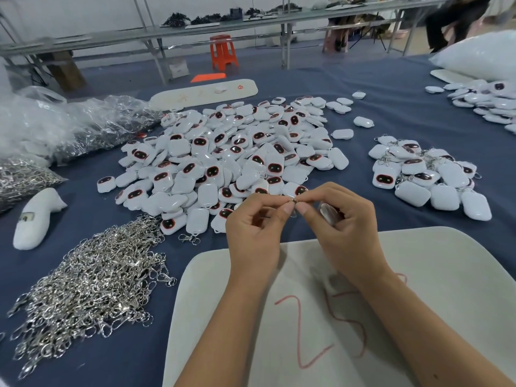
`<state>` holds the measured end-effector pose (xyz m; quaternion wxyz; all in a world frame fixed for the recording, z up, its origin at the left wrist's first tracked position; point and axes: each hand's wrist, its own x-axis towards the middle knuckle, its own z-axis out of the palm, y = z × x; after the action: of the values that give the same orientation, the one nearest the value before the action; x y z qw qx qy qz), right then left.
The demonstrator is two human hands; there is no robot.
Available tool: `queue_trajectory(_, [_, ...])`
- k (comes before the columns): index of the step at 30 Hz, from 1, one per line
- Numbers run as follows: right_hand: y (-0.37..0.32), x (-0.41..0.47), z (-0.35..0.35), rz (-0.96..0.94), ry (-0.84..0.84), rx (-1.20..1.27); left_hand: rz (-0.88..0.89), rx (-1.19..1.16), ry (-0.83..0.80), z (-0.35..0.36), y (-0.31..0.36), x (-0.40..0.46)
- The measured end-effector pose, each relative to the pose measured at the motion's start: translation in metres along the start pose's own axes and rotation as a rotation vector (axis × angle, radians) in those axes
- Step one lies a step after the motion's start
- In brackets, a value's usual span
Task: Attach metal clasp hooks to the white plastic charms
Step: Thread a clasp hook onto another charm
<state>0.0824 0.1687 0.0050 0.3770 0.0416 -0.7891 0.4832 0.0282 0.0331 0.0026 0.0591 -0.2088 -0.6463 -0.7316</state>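
My left hand (255, 227) and my right hand (342, 219) meet fingertip to fingertip above the white board (418, 275). Between them they pinch a small metal clasp hook (293, 201). A white charm (328, 212) lies tucked in my right palm, mostly hidden by the fingers. A large heap of white charms with dark red-rimmed faces (231, 157) lies just beyond my hands. A pile of loose silver clasp hooks (92, 283) is spread at the left. At the right sits a smaller heap of charms with hooks attached (424, 174).
Clear bags of more hooks (83, 127) lie at the far left, beside a white oblong object (35, 219). A long white board (203, 93) lies behind the heap. More charms (485, 101) and a white sack (480, 54) sit far right. An orange stool (223, 53) stands beyond the table.
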Motion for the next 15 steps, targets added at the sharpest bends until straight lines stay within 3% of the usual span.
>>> queue_trajectory(8, [0.003, 0.001, -0.001, -0.002, 0.013, -0.04, 0.088, 0.132, -0.085, 0.0, 0.003, -0.001])
queue_trajectory(15, [0.008, 0.003, -0.006, 0.147, -0.146, 0.15, -0.018, 0.06, -0.198, -0.01, 0.002, 0.003])
